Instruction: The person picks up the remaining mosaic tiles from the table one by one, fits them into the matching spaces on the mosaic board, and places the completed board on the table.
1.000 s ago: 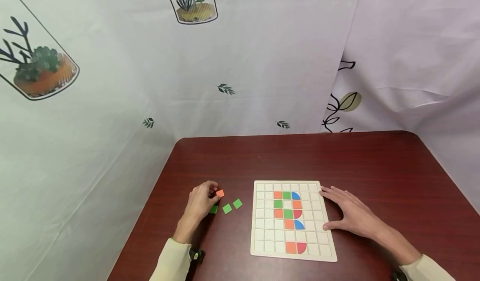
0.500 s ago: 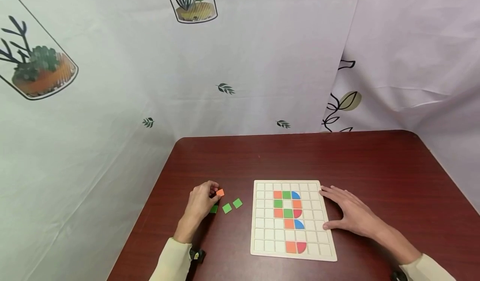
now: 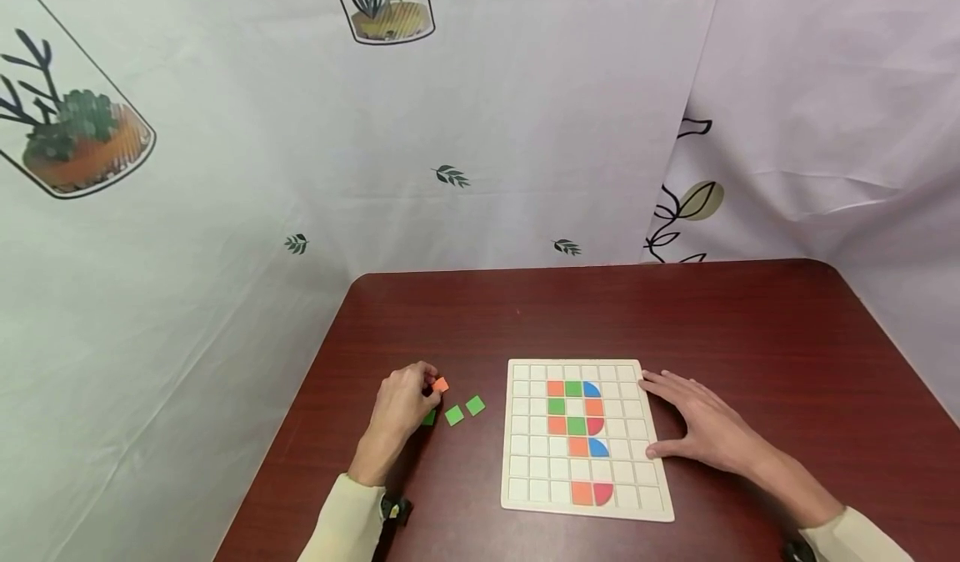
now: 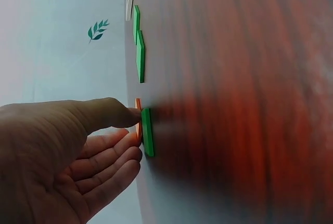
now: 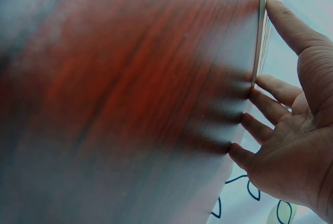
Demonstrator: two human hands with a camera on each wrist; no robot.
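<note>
In the head view my left hand [image 3: 401, 399] is at the table's left part, thumb and fingers pinching an orange square tile [image 3: 442, 384] by its sides. A green square tile [image 4: 148, 132] lies right by the thumb, partly covered in the head view. Two more green tiles [image 3: 454, 415] lie a little to the right. The pale gridded board [image 3: 525, 445] bears orange and green squares plus blue and red quarter-round tiles. My right hand [image 3: 701, 424] rests at the board's right edge with thumb and fingers spread, fingertips touching it, as the right wrist view also shows.
The dark red wooden table [image 3: 465, 312] carries everything. Behind it hangs a white cloth [image 3: 525, 128] printed with plants and leaves. A dark band [image 3: 396, 509] sits at the left wrist.
The orange tile and the green tile by my left thumb have turned very slightly. My right hand and the board keep their places.
</note>
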